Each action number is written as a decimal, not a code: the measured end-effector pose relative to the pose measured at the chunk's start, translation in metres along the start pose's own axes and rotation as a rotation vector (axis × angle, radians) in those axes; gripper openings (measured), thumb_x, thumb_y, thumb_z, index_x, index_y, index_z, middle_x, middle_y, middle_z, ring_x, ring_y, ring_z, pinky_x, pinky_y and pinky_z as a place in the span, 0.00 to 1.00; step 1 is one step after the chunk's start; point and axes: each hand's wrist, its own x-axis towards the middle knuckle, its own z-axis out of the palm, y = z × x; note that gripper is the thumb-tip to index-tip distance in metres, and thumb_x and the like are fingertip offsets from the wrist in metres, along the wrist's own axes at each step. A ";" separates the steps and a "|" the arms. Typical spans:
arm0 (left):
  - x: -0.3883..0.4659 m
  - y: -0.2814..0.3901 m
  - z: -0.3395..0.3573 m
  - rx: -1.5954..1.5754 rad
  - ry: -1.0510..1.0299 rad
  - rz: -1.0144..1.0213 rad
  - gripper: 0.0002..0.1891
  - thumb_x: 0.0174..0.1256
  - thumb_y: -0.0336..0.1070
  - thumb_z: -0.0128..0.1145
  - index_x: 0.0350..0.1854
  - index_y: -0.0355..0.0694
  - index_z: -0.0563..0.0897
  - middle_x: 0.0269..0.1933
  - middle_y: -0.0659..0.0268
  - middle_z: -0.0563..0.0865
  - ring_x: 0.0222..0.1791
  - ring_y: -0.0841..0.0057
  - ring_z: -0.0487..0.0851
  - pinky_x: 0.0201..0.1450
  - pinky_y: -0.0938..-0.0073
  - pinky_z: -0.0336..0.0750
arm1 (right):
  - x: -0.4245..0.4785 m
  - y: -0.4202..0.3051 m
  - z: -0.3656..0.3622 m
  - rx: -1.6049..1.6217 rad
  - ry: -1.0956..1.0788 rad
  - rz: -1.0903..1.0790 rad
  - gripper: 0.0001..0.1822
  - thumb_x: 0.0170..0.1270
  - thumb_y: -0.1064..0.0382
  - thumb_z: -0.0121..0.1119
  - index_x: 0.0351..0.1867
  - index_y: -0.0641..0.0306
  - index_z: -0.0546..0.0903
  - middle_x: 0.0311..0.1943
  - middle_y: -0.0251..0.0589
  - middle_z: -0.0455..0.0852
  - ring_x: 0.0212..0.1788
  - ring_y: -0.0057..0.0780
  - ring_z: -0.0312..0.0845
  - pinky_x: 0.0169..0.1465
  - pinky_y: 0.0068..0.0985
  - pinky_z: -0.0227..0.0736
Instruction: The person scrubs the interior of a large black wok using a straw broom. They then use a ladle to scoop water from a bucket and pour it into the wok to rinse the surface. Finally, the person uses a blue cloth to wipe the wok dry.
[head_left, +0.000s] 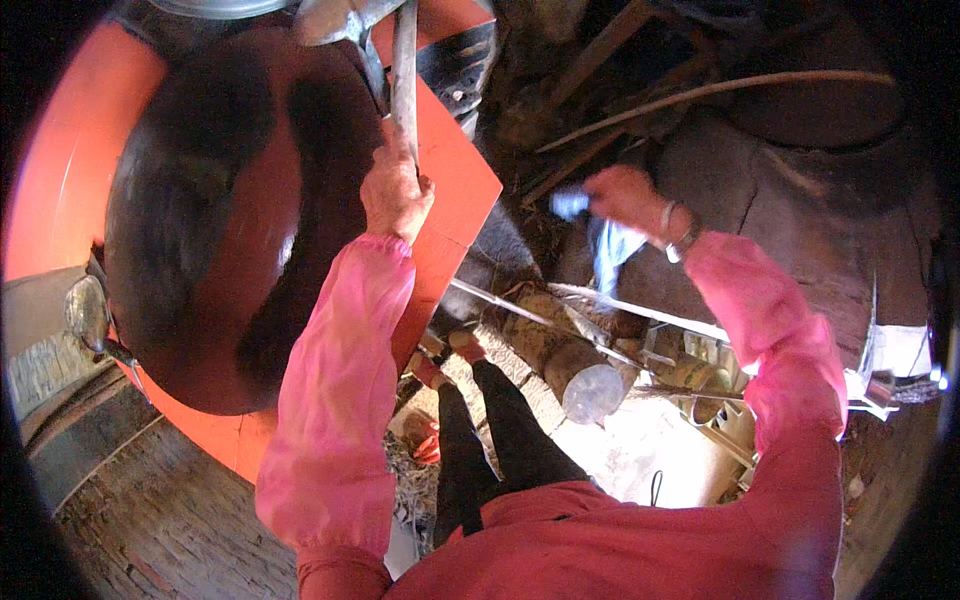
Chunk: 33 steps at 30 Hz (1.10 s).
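A large dark wok (247, 225) is set into a stove faced with orange tiles (450, 172). My left hand (397, 191) is closed around a pale, long handle (405, 82), over the wok's right side. Beside the handle is a metal utensil (352, 26), perhaps a ladle or a wok spatula; whether the two are joined I cannot tell. To the right, away from the stove, my right hand (628, 199) grips a thin bluish-white sheet (613, 251). It hangs below the fingers and is blurred, so cloth or plastic cannot be told apart.
A metal ladle (86, 311) rests at the stove's left edge. Right of my legs lies a cut log (570, 367), with a thin rod (525, 311) crossing above it. Boxes and containers (709, 371) stand under my right arm. A curved stick (712, 90) lies at upper right.
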 end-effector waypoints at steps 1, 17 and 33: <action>-0.004 -0.006 -0.002 0.033 -0.024 -0.041 0.45 0.49 0.34 0.64 0.70 0.42 0.54 0.46 0.46 0.78 0.43 0.50 0.81 0.47 0.56 0.75 | 0.005 -0.011 -0.032 0.083 0.121 0.063 0.11 0.48 0.62 0.59 0.33 0.60 0.84 0.28 0.54 0.83 0.33 0.52 0.80 0.38 0.43 0.74; 0.005 -0.011 -0.004 0.055 0.116 0.126 0.33 0.47 0.32 0.64 0.59 0.35 0.67 0.45 0.46 0.81 0.47 0.50 0.79 0.50 0.59 0.73 | 0.155 -0.146 0.021 0.001 0.577 -0.195 0.08 0.51 0.60 0.55 0.26 0.61 0.81 0.31 0.48 0.83 0.41 0.48 0.81 0.42 0.43 0.74; 0.003 -0.002 0.038 0.090 0.010 -0.054 0.40 0.51 0.38 0.63 0.66 0.39 0.57 0.46 0.44 0.79 0.43 0.48 0.80 0.46 0.55 0.75 | -0.138 -0.108 0.097 0.977 -0.139 0.294 0.14 0.58 0.59 0.63 0.39 0.68 0.82 0.20 0.32 0.78 0.25 0.16 0.67 0.30 0.23 0.67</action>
